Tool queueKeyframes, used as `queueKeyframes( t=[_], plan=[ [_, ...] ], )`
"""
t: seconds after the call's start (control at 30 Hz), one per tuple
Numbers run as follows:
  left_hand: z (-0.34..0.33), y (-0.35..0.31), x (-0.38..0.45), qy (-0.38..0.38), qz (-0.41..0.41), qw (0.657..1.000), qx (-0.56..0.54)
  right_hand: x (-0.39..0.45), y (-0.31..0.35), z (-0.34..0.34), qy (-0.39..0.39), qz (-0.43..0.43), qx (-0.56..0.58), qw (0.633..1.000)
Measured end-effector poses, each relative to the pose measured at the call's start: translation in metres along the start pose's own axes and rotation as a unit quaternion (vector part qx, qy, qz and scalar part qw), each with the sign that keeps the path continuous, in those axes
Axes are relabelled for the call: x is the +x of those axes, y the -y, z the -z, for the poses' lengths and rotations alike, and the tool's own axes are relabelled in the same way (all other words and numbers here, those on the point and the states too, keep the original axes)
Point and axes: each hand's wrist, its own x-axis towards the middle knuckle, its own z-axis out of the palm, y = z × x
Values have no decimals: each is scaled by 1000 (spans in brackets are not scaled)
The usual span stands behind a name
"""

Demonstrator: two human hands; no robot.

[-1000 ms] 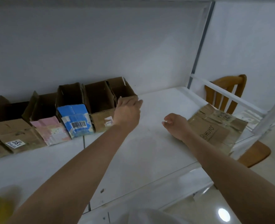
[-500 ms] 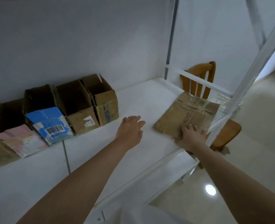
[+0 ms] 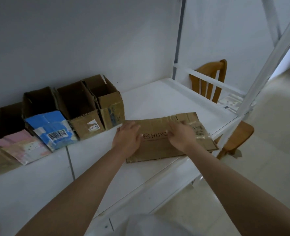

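Lying near the right edge of the tabletop (image 3: 157, 99), the flattened cardboard box (image 3: 159, 150) is pressed by the left hand (image 3: 127, 138) and the right hand (image 3: 181, 136), fingers open, nothing gripped. For clean unfolding, opposite edges should be pinched and pushed together evenly.

Dim, bluish-grey indoor light, soft and even. Brighter daylight enters from the right and washes out the floor (image 3: 268, 159). The open boxes (image 3: 77, 106) are dark inside. Print on the flat cardboard (image 3: 157, 147) is legible, though detail is soft. Wide-angle distortion slants the white post (image 3: 267, 68); the lower left corner blurs.
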Motion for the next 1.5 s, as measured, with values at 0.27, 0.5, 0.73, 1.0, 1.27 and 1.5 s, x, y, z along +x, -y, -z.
queueKeyframes(
  t=[0.27,0.5,0.73,1.0,1.27,1.5],
  plan=[
    [-13,-8,-7,27,109,994,10,6,-61,1,-6,-90,-98,991],
    [-33,-23,-7,79,266,961,-18,-3,-74,-9,70,-224,4,972],
    [-25,-25,-25,-20,286,940,-185,-9,-76,5,39,-201,63,977],
    [31,5,-73,-193,295,867,-352,-31,-31,15,-42,-205,204,956],
    [96,86,-188,-292,271,843,-362,-87,92,-11,-53,-167,278,945],
    [140,166,-318,-347,312,807,-362,-144,216,-40,-43,-104,318,941]
  ],
)
